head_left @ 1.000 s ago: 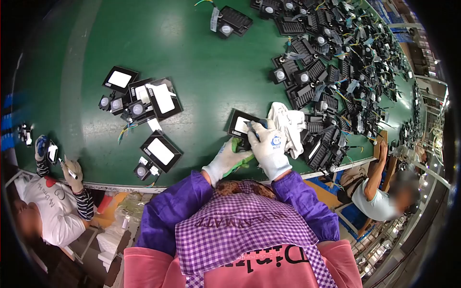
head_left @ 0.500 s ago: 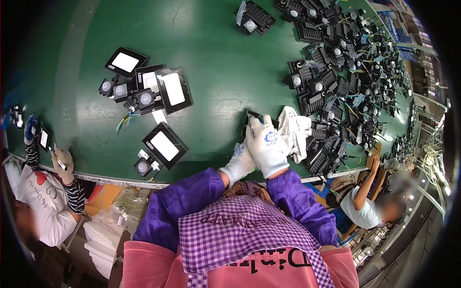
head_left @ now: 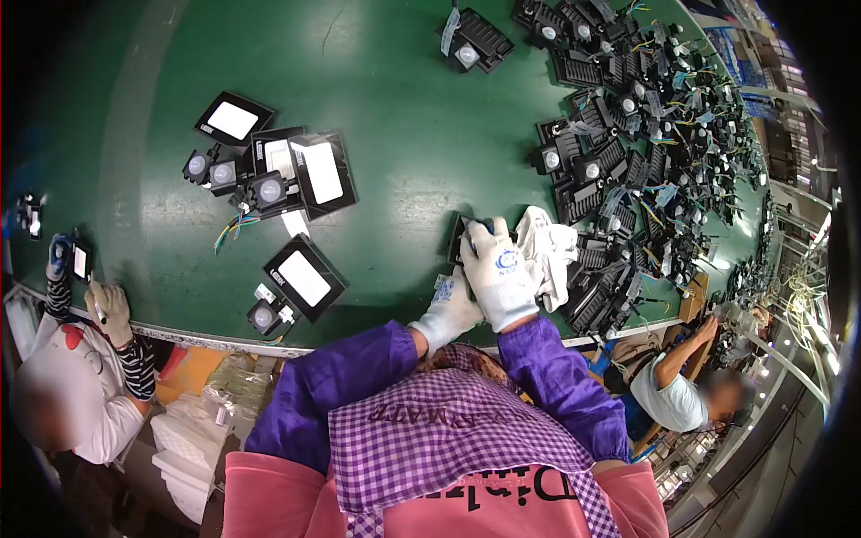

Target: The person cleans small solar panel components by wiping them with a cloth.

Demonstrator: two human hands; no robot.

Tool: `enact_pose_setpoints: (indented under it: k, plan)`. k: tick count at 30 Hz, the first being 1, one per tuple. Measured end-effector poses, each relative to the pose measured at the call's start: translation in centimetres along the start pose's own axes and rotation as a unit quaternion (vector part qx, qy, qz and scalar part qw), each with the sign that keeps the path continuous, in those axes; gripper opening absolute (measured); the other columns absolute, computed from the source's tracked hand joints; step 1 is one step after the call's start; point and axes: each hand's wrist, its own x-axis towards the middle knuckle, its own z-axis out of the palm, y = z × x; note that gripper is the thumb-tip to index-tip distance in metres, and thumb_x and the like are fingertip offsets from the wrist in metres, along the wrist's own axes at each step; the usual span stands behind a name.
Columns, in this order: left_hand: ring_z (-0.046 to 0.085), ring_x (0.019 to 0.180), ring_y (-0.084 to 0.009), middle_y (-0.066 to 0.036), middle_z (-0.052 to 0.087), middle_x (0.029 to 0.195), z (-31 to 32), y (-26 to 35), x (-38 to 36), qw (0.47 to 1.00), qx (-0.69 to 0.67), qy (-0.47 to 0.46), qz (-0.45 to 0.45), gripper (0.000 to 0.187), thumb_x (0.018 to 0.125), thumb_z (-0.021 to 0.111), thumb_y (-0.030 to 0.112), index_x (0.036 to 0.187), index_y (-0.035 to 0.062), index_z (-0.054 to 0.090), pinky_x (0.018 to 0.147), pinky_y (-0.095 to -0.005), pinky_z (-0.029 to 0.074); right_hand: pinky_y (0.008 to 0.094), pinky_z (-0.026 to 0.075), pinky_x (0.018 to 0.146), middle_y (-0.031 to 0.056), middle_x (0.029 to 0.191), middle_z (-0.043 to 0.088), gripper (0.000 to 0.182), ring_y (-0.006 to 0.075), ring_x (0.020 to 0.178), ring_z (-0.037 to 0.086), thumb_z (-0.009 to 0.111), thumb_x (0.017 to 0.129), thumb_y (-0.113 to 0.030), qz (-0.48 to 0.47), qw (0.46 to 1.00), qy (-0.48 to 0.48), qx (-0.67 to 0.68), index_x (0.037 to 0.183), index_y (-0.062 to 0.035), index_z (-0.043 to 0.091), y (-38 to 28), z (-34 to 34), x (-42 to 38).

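A black floodlight (head_left: 456,242) lies on the green table in front of me, mostly covered by my gloved hands. My left hand (head_left: 450,311) is closed at its near side, its fingertips partly hidden under the other hand. Over the light, my right hand (head_left: 499,271) presses down with bent fingers. A white cloth (head_left: 548,254) bunches out from beneath that hand on its right side. To the left rests another floodlight (head_left: 306,278), panel up, with a round sensor attached.
A group of floodlights (head_left: 325,175) overlaps at the left. Many black lamps with coloured wires (head_left: 619,161) crowd the right side. One lamp (head_left: 484,40) lies at the far middle. Co-workers (head_left: 99,394) sit along the near edge, left and right.
My hands stay over the floodlight, with the right one shifting only slightly. The co-worker at left has moved their gloved hands and leans differently; the co-worker at right has moved an arm.
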Motion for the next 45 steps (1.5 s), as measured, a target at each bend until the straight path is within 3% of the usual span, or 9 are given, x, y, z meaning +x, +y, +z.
enact_pose_setpoints:
  k: [5,7,9,11,13,18,23,38,45]
  plan:
    - [0.062,0.102,-0.0189,-0.013,0.061,0.115,1.2,-2.2,-0.1,0.997,-0.076,0.009,-0.003,0.063,0.085,0.078,0.024,0.129,-0.0041,0.042,0.085,-0.0337,0.052,0.0348,0.052,0.068,0.0095,0.078,0.068,0.022,0.0223,0.072,0.066,0.068,0.089,-0.022,0.129,0.965,0.034,0.226,0.103,-0.0046,0.072,3.4,-1.3,-0.5]
    - [0.062,0.101,-0.017,-0.012,0.061,0.114,0.9,-1.6,0.0,0.999,-0.03,0.023,0.023,0.06,0.086,0.078,0.022,0.128,-0.0036,0.043,0.082,-0.0323,0.053,0.0259,0.041,0.047,-0.0008,0.066,0.06,0.022,0.0084,0.051,0.052,0.071,0.092,-0.028,0.302,0.883,-0.107,0.344,0.09,-0.0055,0.07,4.5,-3.1,0.5]
    - [0.065,0.092,-0.0204,-0.013,0.065,0.107,-0.3,-0.7,-0.1,0.999,-0.042,0.003,0.016,0.061,0.083,0.078,0.026,0.127,-0.0026,0.047,0.077,-0.0341,0.055,0.0259,0.039,0.045,0.0003,0.064,0.06,0.02,0.0081,0.048,0.049,0.071,0.092,-0.025,0.293,0.855,-0.162,0.395,0.086,-0.0058,0.068,7.1,-2.6,1.1]
    - [0.069,0.085,-0.0284,-0.017,0.069,0.098,-2.2,-0.7,-0.3,0.998,-0.057,-0.005,0.028,0.067,0.076,0.081,0.037,0.122,-0.0029,0.053,0.078,-0.039,0.055,0.0271,0.045,0.055,0.0019,0.073,0.063,0.017,0.0112,0.059,0.056,0.071,0.091,-0.02,0.234,0.873,-0.138,0.405,0.095,-0.0038,0.069,8.0,-1.9,1.2]
    - [0.058,0.065,-0.0086,-0.004,0.064,0.087,-6.6,1.8,-0.6,0.985,-0.09,-0.128,-0.077,0.056,0.084,0.076,0.012,0.129,-0.0026,0.049,0.052,-0.024,0.049,0.0286,0.049,0.063,0.0035,0.079,0.066,0.017,0.0137,0.067,0.06,0.07,0.091,-0.017,0.092,0.927,-0.095,0.35,0.101,-0.0039,0.07,8.1,-1.3,1.3]
    - [0.057,0.064,-0.0082,-0.002,0.063,0.082,-12.2,3.6,-1.0,0.994,0.008,-0.085,-0.063,0.048,0.085,0.074,0.016,0.126,-0.0016,0.055,0.054,-0.025,0.048,0.0356,0.051,0.084,0.0123,0.1,0.066,0.026,0.0291,0.098,0.064,0.071,0.086,-0.014,-0.075,0.993,-0.021,0.083,0.112,-0.0103,0.071,3.0,-3.5,0.8]
    - [0.058,0.064,-0.0078,-0.002,0.065,0.08,-14.2,3.1,0.3,0.988,0.055,-0.128,-0.07,0.037,0.087,0.071,0.019,0.118,0.0031,0.06,0.054,-0.0254,0.048,0.0453,0.055,0.073,0.0192,0.108,0.062,0.027,0.0393,0.088,0.066,0.067,0.086,-0.015,-0.175,0.975,0.047,0.124,0.112,-0.0095,0.067,0.8,0.9,1.5]
    - [0.067,0.1,-0.0344,-0.018,0.071,0.106,-13.4,2.7,0.7,0.989,0.125,-0.079,-0.022,0.046,0.079,0.07,0.032,0.113,0.0026,0.064,0.086,-0.0387,0.052,0.0462,0.056,0.068,0.0129,0.104,0.061,0.018,0.0345,0.086,0.066,0.065,0.082,-0.014,-0.196,0.979,0.059,0.004,0.099,-0.0102,0.063,-1.1,2.4,3.1]
    - [0.067,0.1,-0.0365,-0.02,0.07,0.109,-13.2,3.1,0.8,0.983,0.165,-0.063,-0.057,0.054,0.077,0.071,0.036,0.119,0.003,0.063,0.087,-0.0407,0.052,0.0456,0.054,0.072,0.0125,0.107,0.063,0.02,0.0353,0.085,0.065,0.069,0.083,-0.015,-0.153,0.985,0.083,-0.013,0.103,-0.0101,0.067,-2.4,2.7,2.1]
